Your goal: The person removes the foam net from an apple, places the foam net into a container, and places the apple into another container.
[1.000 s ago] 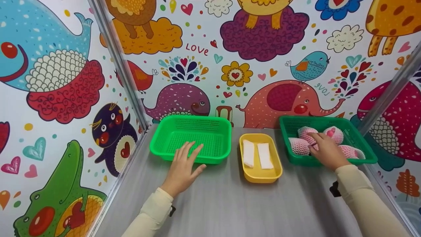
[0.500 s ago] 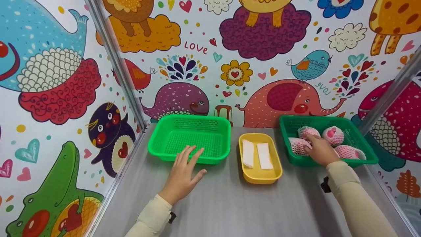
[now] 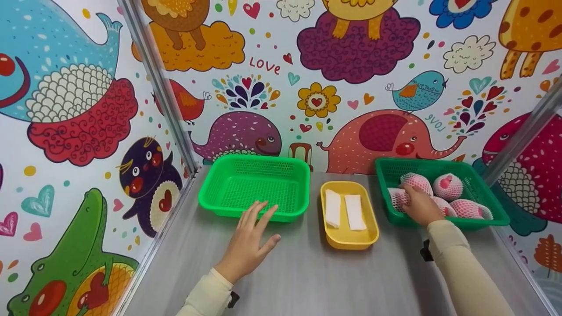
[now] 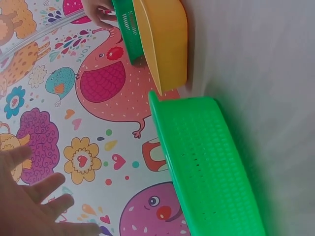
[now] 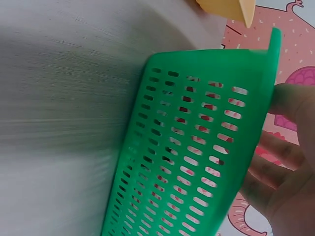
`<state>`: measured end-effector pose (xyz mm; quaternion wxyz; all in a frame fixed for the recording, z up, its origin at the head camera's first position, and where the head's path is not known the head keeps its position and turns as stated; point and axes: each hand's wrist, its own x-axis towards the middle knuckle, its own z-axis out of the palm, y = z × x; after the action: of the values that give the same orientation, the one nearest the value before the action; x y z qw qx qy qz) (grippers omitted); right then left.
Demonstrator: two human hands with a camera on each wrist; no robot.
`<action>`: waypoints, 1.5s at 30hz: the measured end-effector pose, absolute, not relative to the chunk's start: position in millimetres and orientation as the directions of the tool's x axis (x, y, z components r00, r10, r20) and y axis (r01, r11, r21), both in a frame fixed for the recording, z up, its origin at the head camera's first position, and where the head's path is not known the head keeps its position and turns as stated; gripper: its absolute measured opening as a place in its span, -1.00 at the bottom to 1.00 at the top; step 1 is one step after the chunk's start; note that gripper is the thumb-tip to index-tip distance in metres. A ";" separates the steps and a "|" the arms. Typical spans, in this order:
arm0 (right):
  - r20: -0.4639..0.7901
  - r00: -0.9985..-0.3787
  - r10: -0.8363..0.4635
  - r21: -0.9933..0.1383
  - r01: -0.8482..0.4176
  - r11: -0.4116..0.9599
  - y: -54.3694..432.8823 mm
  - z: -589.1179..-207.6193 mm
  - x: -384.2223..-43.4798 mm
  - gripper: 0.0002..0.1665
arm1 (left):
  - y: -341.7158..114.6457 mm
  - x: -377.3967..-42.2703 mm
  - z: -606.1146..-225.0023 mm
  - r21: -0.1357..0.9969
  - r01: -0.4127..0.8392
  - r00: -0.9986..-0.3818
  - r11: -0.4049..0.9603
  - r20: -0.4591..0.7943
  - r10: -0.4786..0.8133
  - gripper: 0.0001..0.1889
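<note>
My right hand reaches over the near rim of the dark green basket, its fingertips right at a round pink-and-white thing in a foam net at the basket's left end. In the right wrist view the thumb and fingers stand apart, lightly bent, past the rim; the basket wall hides their tips. Several more net-wrapped rounds lie in that basket. Near the front rim of the bright green basket, my left hand hovers with fingers spread and nothing in it.
Between the baskets stands a yellow tray with two folded white pieces in it. A grey table bears everything. Printed walls close off the back and sides, with a metal post at the left corner.
My right hand has shifted left inside the dark green basket, from the middle rounds to the leftmost one. The left hand has moved slightly down, away from the bright green basket.
</note>
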<state>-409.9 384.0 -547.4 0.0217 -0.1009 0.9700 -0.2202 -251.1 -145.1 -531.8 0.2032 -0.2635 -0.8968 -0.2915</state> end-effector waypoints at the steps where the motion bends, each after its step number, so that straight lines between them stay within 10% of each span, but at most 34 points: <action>1: 0.004 -0.979 -0.202 -0.431 -0.184 0.883 384.2 -549.1 -410.0 -0.28 | -144.3 -250.5 -532.4 0.418 0.594 -0.777 0.688 0.519 0.356 -0.28; 23: -0.174 -0.974 -0.148 -0.380 -0.073 0.922 370.7 -533.7 -419.5 -0.05 | -128.6 -243.5 -544.9 0.464 0.583 -0.797 0.667 0.487 0.358 -0.27; 45: -0.165 -0.974 -0.153 -0.311 -0.095 0.946 360.4 -526.9 -421.6 -0.24 | -119.3 -234.7 -555.2 0.527 0.568 -0.808 0.632 0.502 0.308 -0.29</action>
<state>-421.6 360.4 -526.9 0.0939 -0.0632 0.9818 -0.1525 -234.7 -119.3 -555.2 0.1858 -0.2477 -0.8840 -0.3502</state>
